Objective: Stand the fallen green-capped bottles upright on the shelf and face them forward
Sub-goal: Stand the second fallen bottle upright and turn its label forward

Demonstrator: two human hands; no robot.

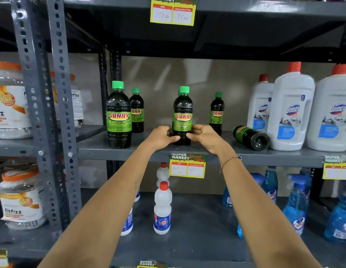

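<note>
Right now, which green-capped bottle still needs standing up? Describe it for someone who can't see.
Look at the middle grey shelf, right side, beside the big white Domex jugs. The fallen bottle lies on its side there, base toward you, the only dark Sunny bottle not upright.

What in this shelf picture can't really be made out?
- Head view: a second green cap peeks out behind the held bottle, which hides the rest.
- The fallen bottle points its base forward; its cap is hidden.
- The held bottle's lower sides are covered by the left hand and right hand.
- The price tag is cut by the right edge and blurred.
</note>
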